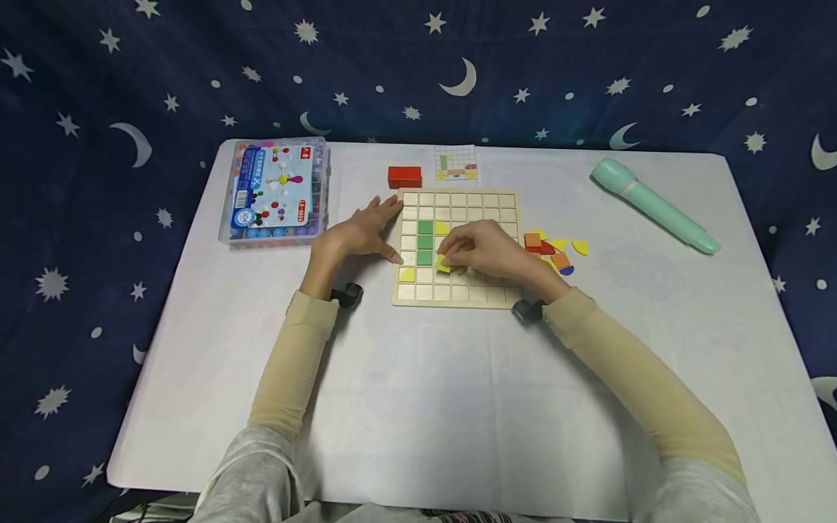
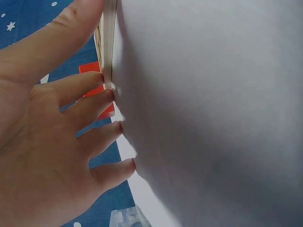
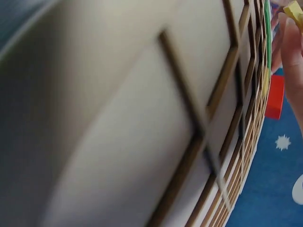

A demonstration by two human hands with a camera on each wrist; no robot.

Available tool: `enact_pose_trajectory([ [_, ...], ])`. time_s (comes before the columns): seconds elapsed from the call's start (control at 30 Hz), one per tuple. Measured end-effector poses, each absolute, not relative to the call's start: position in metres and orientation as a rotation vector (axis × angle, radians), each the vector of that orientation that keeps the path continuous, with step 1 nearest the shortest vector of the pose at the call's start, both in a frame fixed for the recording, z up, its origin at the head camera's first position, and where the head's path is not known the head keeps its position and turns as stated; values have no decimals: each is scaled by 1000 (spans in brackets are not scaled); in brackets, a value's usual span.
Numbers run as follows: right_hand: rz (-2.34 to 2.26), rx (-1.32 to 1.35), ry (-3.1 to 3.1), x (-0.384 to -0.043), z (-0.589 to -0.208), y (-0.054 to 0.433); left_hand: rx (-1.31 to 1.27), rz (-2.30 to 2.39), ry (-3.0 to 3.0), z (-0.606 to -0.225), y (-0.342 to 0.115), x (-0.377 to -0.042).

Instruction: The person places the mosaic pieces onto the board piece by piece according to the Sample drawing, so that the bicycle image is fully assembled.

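A wooden grid board lies at the middle of the table. Along its left edge rests my left hand, fingers spread; the left wrist view shows its fingertips by the board's side. Over the grid, my right hand pinches a small yellow piece between thumb and fingertips, close to the squares. Several green squares sit in one column. A yellow quarter-round piece is to their right and another yellow piece near the lower left corner.
Loose red, orange, yellow and blue pieces lie right of the board. Behind it are a red block and a printed pattern card. A clear bead box stands at left, and a mint-green microphone-shaped object lies at right.
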State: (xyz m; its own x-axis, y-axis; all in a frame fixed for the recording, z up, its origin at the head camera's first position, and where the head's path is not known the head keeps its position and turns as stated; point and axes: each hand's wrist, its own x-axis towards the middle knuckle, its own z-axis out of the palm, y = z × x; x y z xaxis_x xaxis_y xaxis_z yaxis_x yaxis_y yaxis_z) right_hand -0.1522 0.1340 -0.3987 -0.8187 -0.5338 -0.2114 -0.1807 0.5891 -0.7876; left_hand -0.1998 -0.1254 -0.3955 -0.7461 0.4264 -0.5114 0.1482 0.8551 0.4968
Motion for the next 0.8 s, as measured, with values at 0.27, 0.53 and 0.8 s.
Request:
enact_pose_trajectory([
  [0.27, -1023, -664, 2326, -153, -400, 112, 443, 574, 2394, -397, -127, -199],
  [0.53, -978, -697, 2341, -154, -402, 99, 462, 583, 2398, -396, -127, -199],
  [0.8, -969, -736, 2324, -152, -405, 94, 453, 574, 2401, -396, -126, -199],
])
